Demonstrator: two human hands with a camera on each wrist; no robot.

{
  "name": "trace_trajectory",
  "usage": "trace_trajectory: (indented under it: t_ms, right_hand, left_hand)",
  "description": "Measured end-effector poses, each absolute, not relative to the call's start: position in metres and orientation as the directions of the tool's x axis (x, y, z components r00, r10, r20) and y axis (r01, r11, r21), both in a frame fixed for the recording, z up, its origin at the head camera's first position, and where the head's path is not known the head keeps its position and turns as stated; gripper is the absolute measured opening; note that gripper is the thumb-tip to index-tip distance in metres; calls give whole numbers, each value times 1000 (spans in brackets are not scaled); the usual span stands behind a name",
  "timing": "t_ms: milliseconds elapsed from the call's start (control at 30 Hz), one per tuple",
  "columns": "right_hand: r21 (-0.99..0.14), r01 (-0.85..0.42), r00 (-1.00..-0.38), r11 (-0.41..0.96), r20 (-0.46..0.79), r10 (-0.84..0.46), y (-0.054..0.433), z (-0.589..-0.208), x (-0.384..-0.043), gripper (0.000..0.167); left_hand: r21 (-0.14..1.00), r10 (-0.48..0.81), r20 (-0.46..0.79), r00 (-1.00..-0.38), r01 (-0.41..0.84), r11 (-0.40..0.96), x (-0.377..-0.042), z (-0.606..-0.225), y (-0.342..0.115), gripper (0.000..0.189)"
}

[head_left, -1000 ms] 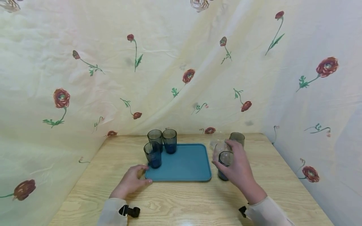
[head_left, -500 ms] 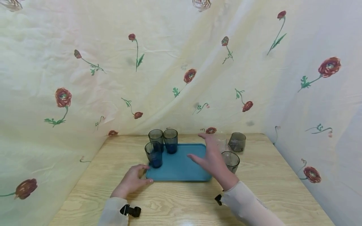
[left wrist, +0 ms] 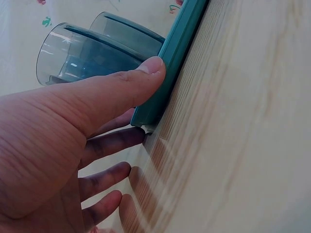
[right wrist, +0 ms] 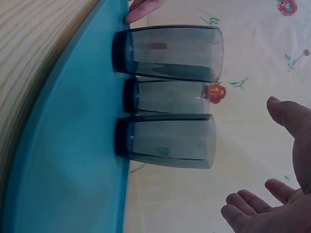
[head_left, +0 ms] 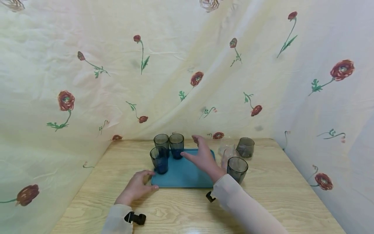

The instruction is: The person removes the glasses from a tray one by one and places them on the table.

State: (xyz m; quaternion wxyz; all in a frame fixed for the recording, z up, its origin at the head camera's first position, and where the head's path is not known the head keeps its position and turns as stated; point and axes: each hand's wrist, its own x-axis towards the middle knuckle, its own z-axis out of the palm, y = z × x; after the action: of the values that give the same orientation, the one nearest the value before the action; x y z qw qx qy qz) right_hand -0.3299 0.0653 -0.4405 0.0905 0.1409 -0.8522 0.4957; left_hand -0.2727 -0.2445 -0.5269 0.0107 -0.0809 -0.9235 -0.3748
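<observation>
My left hand [head_left: 137, 187] holds the near left corner of the blue tray [head_left: 187, 174], its thumb on the rim and its other fingers along the side. Three smoky drinking glasses stand together at the tray's left end: a front one [head_left: 159, 161], a back left one [head_left: 161, 143] and a back right one [head_left: 176, 146]. Over the tray, my right hand [head_left: 203, 159] holds nothing, thumb and fingers spread apart. Its thumb overlaps the back right glass in the head view, while the right wrist view shows a gap between this hand [right wrist: 291, 194] and the glasses.
Right of the tray stands another smoky glass [head_left: 237, 167], near my right sleeve [head_left: 236, 198]. Behind it are clear glasses [head_left: 226, 144] and a wider smoky glass [head_left: 245, 148]. A flowered cloth [head_left: 163, 81] hangs behind the wooden table [head_left: 175, 208].
My right hand has come away from the smoky glass on the right and moved left over the tray. That glass remains standing, and my left hand stays at the tray's corner.
</observation>
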Motion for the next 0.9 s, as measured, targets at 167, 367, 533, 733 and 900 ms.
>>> trace_trajectory:
  t_ms: [167,367,533,733,900]
  right_hand:
    - [-850,-294,-956,437,258,-140,56,-451,-348,92]
    - [-890,-248,-969,382,219,-118,46,-461,-368,90]
    - [-898,-230,-972,375,198,-123,37,-467,-381,91]
    - [-905,-187,-981,383,153,-119,27,-469,-389,93]
    - [-900,-174,-983,399,132,-129,22,-471,-395,94]
  left_hand:
    - [692,141,78,-987,155,705,-274,-528,-245,54]
    - [684,144,83,-986,161,711,-277,-530,-246,54]
    - [679,143,86,-986,163,716,-277,-530,-245,54]
    - [681,146,88,-985,167,713,-276,-529,-245,54]
    - [678,145,86,-986,165,716,-277,-530,-246,54]
